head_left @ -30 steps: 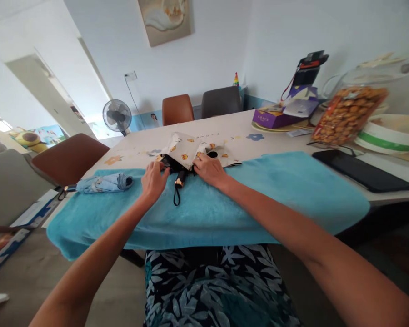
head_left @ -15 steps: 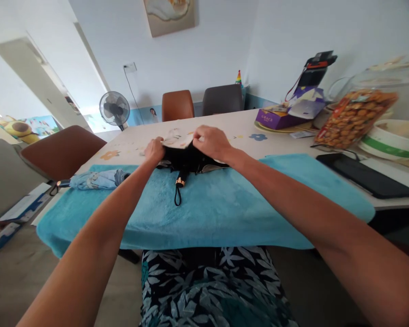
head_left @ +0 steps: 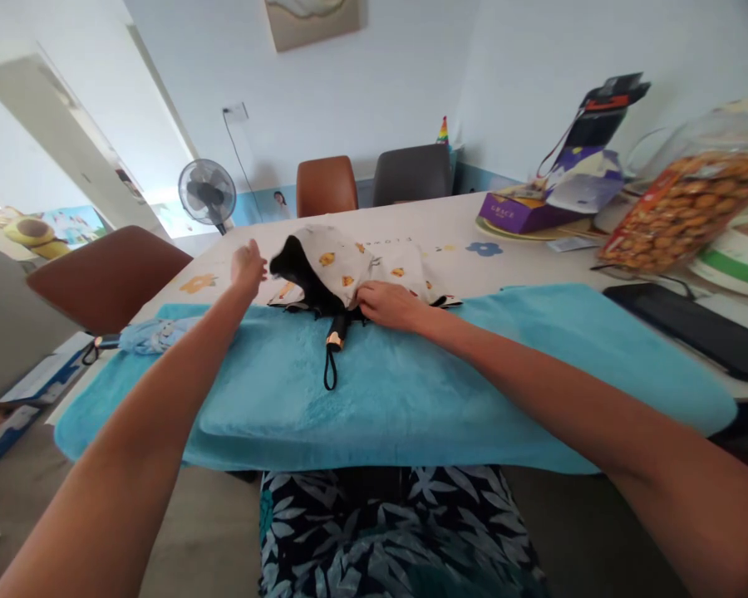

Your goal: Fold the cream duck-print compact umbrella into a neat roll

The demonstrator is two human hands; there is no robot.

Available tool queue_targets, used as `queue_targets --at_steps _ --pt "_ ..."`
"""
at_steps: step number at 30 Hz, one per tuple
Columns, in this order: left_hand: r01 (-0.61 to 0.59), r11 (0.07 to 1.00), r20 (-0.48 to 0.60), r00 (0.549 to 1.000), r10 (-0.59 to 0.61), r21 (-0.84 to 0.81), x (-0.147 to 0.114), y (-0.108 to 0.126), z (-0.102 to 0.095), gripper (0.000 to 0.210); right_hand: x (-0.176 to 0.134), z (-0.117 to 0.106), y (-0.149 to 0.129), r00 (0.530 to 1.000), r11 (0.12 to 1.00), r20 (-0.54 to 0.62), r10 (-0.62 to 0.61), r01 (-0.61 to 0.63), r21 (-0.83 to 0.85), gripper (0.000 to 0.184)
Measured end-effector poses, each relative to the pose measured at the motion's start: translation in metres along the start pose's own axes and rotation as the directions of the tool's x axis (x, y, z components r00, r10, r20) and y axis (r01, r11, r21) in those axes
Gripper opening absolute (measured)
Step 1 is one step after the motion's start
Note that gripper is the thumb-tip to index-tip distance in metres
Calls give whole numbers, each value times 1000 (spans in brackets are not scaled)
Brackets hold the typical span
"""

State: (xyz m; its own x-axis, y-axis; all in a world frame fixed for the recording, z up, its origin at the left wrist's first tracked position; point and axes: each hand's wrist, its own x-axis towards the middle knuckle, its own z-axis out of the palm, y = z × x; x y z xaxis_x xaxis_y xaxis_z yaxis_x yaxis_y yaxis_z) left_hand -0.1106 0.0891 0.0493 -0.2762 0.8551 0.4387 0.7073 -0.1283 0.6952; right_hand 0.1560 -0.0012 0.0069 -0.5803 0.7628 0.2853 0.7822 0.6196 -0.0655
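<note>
A folded-down umbrella [head_left: 342,262] lies on the blue towel [head_left: 274,407], its cream cloth printed with small orange-yellow figures and its underside black. The black handle, with a gold-coloured band and a wrist loop, points toward me. At the near right edge of the cloth, my right hand [head_left: 387,306] is closed on the fabric beside the handle. My left hand [head_left: 248,267] is held just left of the umbrella, fingers apart and off the cloth. Partly behind my left forearm rests a second umbrella [head_left: 155,335], light blue and rolled up.
On the right stand a purple box [head_left: 520,213], a large jar of nuts [head_left: 686,208] and a white-and-green bowl [head_left: 739,257]. A black phone-like slab [head_left: 691,328] lies near them. Chairs [head_left: 327,187] line the far side; a fan [head_left: 208,195] stands beyond the table.
My left hand has let go of the cloth and moved left. My right hand has come down and nearer along the cloth. The printed side is now spread into view.
</note>
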Motion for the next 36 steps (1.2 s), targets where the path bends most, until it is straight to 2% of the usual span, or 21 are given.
queue_targets --at_steps 1,2,3,4,6,8,11,13,16,18,20,22,25,28,30,32,34,35,36 --pt "188 980 81 980 -182 -72 -6 -12 7 27 -1 4 4 1000 1000 -9 10 -10 18 19" --pt "280 953 109 957 -268 -119 -11 -21 11 18 -2 7 7 999 999 -40 30 -28 37 19" --pt "318 937 121 945 -302 -146 -14 -27 14 13 -2 8 8 995 998 -82 51 -47 52 21" --pt "329 930 129 942 -311 -164 -16 -30 15 19 -1 8 9 990 996 -128 65 -57 61 24" --pt "241 957 129 967 -221 -161 -19 -26 14 38 0 10 7 977 997 -211 41 -27 67 35" --pt "143 976 193 975 -111 -162 -21 -14 11 54 0 13 4 969 995 -243 -47 66 72 42" --pt "41 988 345 938 13 -148 -27 3 13 71 -2 22 3 962 978 -222 -159 184 98 42" --pt "-6 997 382 924 33 -73 -30 7 18 75 -4 28 4 960 973 -222 -172 201 114 40" --pt "-13 999 309 951 0 39 -29 -1 26 70 -6 32 6 954 974 -256 -153 190 126 35" --pt "0 997 226 974 -16 72 -26 -8 28 55 -5 31 6 949 974 -281 -141 184 132 29" --pt "-7 997 128 992 -3 73 -24 -11 26 38 -4 27 4 941 971 -312 -128 183 154 24" --pt "-46 998 -3 999 46 37 -25 -10 21 31 -4 22 2 923 965 -377 -83 168 200 25" --pt "-129 991 -240 964 117 -32 -27 -3 12 27 -6 18 -1 900 947 -435 -35 169 274 29" --pt "-169 983 -375 918 128 -78 -27 -1 9 22 -8 22 -5 924 909 -329 -193 295 294 34" --pt "-174 977 -400 910 113 -120 -30 1 10 19 -9 27 -5 929 884 -275 -249 334 327 41" --pt "-216 968 -415 898 144 -130 -38 5 12 18 -10 29 -5 943 875 -261 -205 296 384 49" --pt "-296 951 -408 882 235 -92 -51 17 11 19 -12 28 -5 957 866 -254 -144 246 436 52" --pt "-327 943 -370 885 283 -60 -60 25 9 20 -14 27 -5 961 863 -254 -113 222 454 53" --pt "-333 942 -277 909 310 -40 -68 33 6 20 -15 24 -5 961 860 -263 -82 202 468 53"
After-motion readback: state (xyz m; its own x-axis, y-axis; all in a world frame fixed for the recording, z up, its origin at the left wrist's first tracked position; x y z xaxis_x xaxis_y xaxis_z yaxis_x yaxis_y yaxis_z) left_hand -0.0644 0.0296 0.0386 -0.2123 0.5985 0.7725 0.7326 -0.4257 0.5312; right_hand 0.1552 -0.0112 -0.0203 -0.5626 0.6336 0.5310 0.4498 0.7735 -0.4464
